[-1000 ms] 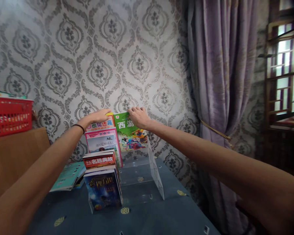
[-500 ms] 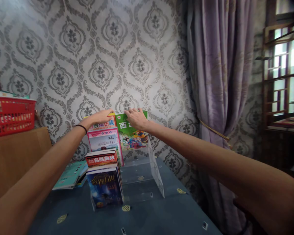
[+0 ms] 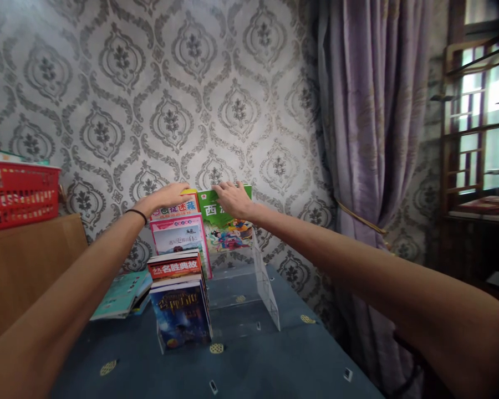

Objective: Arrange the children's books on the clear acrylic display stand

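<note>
A clear acrylic book rack [image 3: 266, 282] stands on the table, with books in stepped tiers on its left side. On its top tier at right is a green picture book [image 3: 228, 235] with colourful figures on the cover. My right hand [image 3: 234, 199] grips this book's upper edge, fingers bent over the top. Beside it, my left hand [image 3: 170, 195] is closed over the top of a book with yellow and red lettering [image 3: 177, 208]; its fingertips are partly hidden. Below are a pink-edged book [image 3: 178, 235], a red-topped book [image 3: 177, 267] and a dark blue book [image 3: 181, 316].
Several teal books [image 3: 122, 293] lie on the blue tablecloth [image 3: 274, 366] left of the rack. A red basket [image 3: 20, 194] sits on a brown box [image 3: 33, 266] at far left. Patterned wallpaper rises behind; a purple curtain [image 3: 370, 111] hangs at right.
The view has shifted slightly, and the rack with its books appears a little higher and to the right. Both hands stay at the top edges of the same books.
</note>
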`<state>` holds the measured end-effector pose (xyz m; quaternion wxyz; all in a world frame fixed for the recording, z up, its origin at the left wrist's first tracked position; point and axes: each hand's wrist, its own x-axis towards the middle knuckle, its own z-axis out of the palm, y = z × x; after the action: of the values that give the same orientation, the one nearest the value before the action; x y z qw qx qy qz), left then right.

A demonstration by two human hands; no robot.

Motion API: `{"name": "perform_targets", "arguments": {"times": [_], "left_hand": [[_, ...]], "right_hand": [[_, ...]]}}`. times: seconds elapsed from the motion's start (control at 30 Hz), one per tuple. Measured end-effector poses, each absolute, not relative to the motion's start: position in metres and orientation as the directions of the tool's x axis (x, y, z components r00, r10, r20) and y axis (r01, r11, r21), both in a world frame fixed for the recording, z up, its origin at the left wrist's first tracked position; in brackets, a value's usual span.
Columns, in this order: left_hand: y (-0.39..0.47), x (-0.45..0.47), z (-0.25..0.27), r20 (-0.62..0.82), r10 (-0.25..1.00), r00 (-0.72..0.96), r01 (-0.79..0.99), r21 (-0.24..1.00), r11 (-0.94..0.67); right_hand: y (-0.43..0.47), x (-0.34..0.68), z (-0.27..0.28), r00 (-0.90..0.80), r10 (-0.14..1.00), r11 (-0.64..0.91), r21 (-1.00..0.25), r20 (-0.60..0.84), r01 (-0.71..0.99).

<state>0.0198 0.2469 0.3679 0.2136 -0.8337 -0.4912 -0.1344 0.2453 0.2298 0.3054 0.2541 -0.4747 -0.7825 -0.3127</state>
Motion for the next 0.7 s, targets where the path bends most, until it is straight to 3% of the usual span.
{"name": "perform_targets", "arguments": {"times": [0.13,0.23,0.33,0.47,0.57,0.7], "left_hand": [[0.235,0.014,0.370,0.535,0.725,0.434,0.892,-0.142,-0.429],[0.217,-0.004,0.362,0.696,0.602,0.390,0.868,-0.060,-0.493],[0.195,-0.040,0.326,0.846,0.478,0.235,0.846,0.064,-0.529],[0.178,-0.113,0.216,0.847,0.530,-0.020,0.869,0.277,-0.410],[0.178,-0.165,0.110,0.780,0.614,-0.124,0.930,0.306,-0.202],[0.174,-0.202,0.000,0.627,0.715,-0.311,0.941,0.308,0.139]], "right_hand": [[0.230,0.248,0.308,-0.402,0.542,0.390,0.203,0.738,0.898],[0.220,0.250,0.299,-0.367,0.455,0.454,0.143,0.811,0.879],[0.196,0.252,0.261,-0.365,0.364,0.590,0.091,0.857,0.802],[0.147,0.243,0.156,-0.506,0.333,0.831,0.006,0.796,0.557],[0.115,0.223,0.059,-0.600,0.313,0.921,-0.081,0.737,0.381],[0.090,0.179,-0.032,-0.595,0.429,0.902,-0.285,0.679,0.325]]}}
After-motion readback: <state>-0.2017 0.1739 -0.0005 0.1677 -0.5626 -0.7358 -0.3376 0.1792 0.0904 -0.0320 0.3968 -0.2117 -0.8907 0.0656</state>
